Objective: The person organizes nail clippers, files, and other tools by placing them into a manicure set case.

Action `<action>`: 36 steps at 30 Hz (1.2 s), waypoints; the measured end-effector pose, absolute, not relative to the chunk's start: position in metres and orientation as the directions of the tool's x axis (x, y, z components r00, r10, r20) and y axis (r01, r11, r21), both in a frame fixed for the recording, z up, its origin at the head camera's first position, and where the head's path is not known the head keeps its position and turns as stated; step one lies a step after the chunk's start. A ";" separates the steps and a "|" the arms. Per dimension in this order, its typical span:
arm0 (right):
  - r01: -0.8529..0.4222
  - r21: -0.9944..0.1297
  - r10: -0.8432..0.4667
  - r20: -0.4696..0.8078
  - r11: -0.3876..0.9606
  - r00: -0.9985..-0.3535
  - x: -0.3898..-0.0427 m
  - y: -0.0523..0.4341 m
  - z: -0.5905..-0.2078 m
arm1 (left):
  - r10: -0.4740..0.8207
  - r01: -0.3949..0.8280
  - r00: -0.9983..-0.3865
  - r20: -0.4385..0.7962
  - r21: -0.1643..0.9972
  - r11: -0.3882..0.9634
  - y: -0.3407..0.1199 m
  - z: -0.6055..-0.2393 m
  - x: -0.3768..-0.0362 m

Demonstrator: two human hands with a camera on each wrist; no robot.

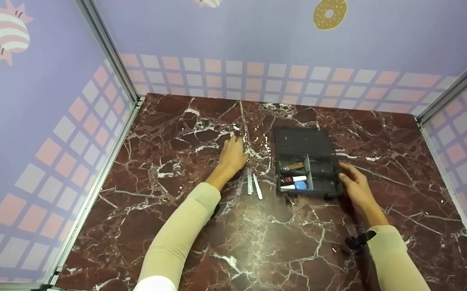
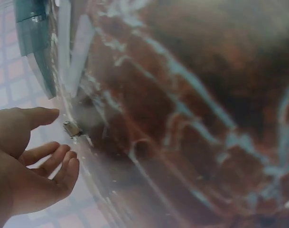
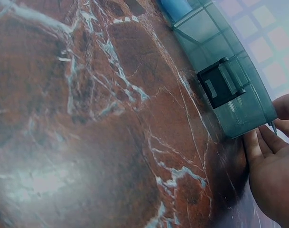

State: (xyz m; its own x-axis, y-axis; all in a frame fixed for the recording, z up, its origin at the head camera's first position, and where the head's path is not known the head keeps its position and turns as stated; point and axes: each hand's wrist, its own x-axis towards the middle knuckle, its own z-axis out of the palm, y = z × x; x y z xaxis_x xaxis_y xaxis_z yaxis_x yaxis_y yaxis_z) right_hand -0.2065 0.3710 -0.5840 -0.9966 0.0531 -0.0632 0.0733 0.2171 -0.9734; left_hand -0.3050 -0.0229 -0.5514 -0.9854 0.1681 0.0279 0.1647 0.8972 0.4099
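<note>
In the head view my left hand (image 1: 233,154) reaches over the table left of the box. The left wrist view shows its fingers loosely bent and apart, beside a small gold-and-dark item (image 2: 72,129) whose kind is unclear. My right hand (image 1: 354,184) holds the right side of a dark translucent divided box (image 1: 304,139), thumb near the rim and fingers low at the corner. Inside the box lie a dark red bottle with a white cap (image 1: 294,180), a blue-and-white bottle (image 1: 300,185) and a brownish item (image 1: 296,166).
Two slim whitish sticks (image 1: 257,186) lie on the dark red marbled table (image 1: 233,242), between my left hand and the box. The box lid lies folded back toward the far side. Patterned panels (image 1: 233,40) enclose the table at the back and sides.
</note>
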 end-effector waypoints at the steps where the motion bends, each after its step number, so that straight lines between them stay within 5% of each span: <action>1: 0.074 -0.974 0.053 -0.064 0.213 -0.997 -0.206 0.371 -0.584 | 0.158 0.150 -0.987 0.015 0.414 0.898 -0.024 -0.553 -0.304; 10: 0.062 -0.975 0.058 -0.051 0.214 -0.997 -0.206 0.370 -0.585 | 0.197 0.215 -0.977 0.086 0.411 0.886 -0.020 -0.558 -0.306; 21: 0.069 -0.973 0.044 -0.061 0.221 -0.997 -0.204 0.369 -0.581 | 0.350 0.349 -0.929 0.116 0.581 0.735 0.029 -0.533 -0.289; 36: 0.056 -0.978 0.050 -0.047 0.199 -0.998 -0.205 0.369 -0.582 | 0.430 0.431 -0.894 0.125 0.501 0.750 0.074 -0.536 -0.280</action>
